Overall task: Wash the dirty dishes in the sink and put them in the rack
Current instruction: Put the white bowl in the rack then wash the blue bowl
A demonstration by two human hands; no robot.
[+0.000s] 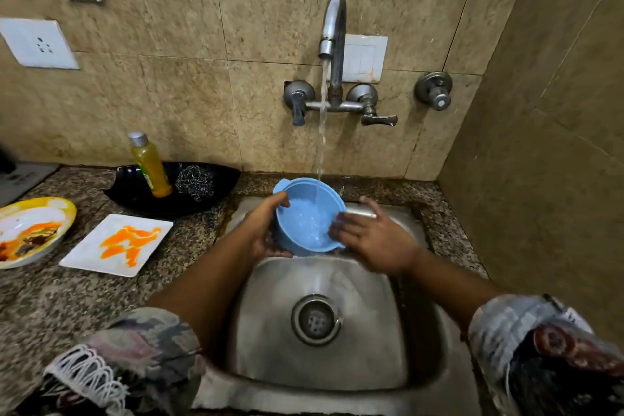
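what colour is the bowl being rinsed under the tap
Light blue. The bowl shows best in the head view, gripped by the left hand above the sink.

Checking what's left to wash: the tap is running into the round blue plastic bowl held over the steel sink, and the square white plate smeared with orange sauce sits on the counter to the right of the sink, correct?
One slip: the head view shows the square white plate on the granite counter left of the steel sink, not right. Water does run into the round blue plastic bowl, held by the left hand with the right hand at its rim.
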